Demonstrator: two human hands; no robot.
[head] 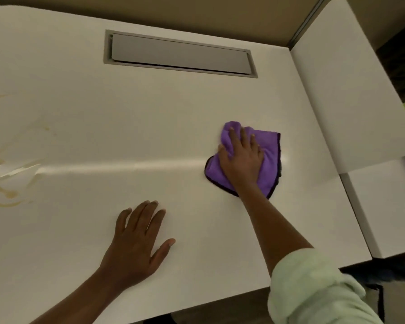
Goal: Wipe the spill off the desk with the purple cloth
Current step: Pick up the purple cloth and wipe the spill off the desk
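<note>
Left hand (pixel 136 242) lies flat, fingers spread, grasping nothing, on white counter (pixel 84 127), lower centre. Right hand (pixel 242 157), fingers extended, presses palm-down on crumpled purple cloth (pixel 270 160), right of centre. Brownish spill (pixel 7 192) streaks left edge, well apart from cloth. Grey cable hatch (pixel 179 54) at top.

My right hand (pixel 241 160) reaches forward, arm nearly straight, palm down and fingers spread flat, the thumb tucked in on its left side. My pale green sleeve (pixel 313 288) is rolled above the forearm. My left hand (pixel 136 244) lies nearer me, palm down, fingers together, thumb splayed right.
</note>
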